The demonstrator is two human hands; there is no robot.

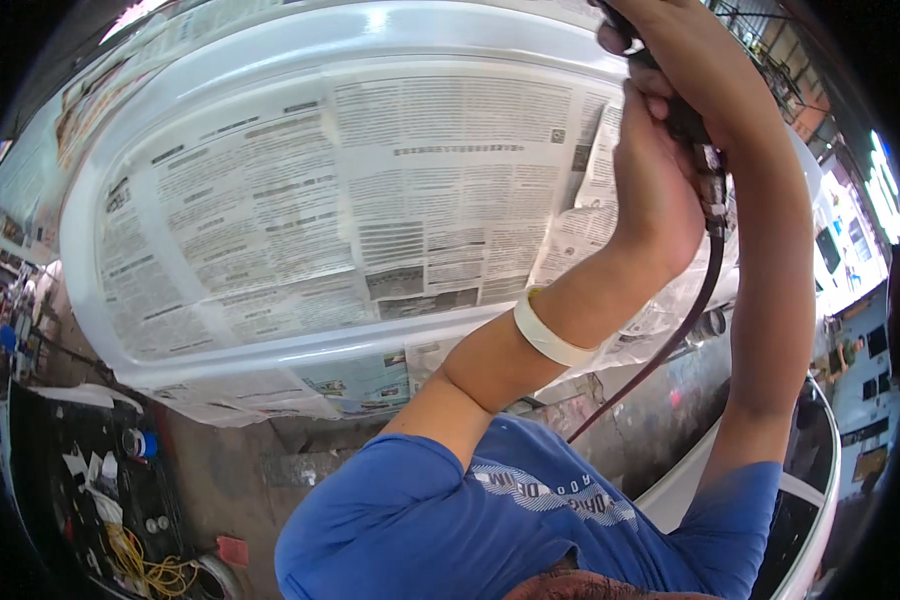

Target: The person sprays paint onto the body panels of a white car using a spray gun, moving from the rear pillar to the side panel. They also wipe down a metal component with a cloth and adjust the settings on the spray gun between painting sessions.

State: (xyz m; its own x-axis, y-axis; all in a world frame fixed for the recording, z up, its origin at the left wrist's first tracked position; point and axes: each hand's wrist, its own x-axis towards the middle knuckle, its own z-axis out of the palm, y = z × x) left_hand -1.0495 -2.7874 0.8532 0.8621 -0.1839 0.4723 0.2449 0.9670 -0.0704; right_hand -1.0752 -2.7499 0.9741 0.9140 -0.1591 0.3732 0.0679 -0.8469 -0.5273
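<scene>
High on the right side of the head view, both my hands are closed around a dark hand tool whose head is mostly hidden. My left hand wraps its lower part, beside a metal fitting. Above it, my right hand grips the upper part. A dark red hose runs from the fitting down past my blue shirt. Around my left forearm sits a roll of whitish tape. Before me, a glossy white curved panel frame surrounds overlapping newspaper sheets.
More newspaper hangs below the frame's near edge. On the lower left floor lie a coiled yellow cord, a red dustpan-like piece and a blue-edged roll or can. A white curved body part stands near my right arm. Farther right, a person is visible.
</scene>
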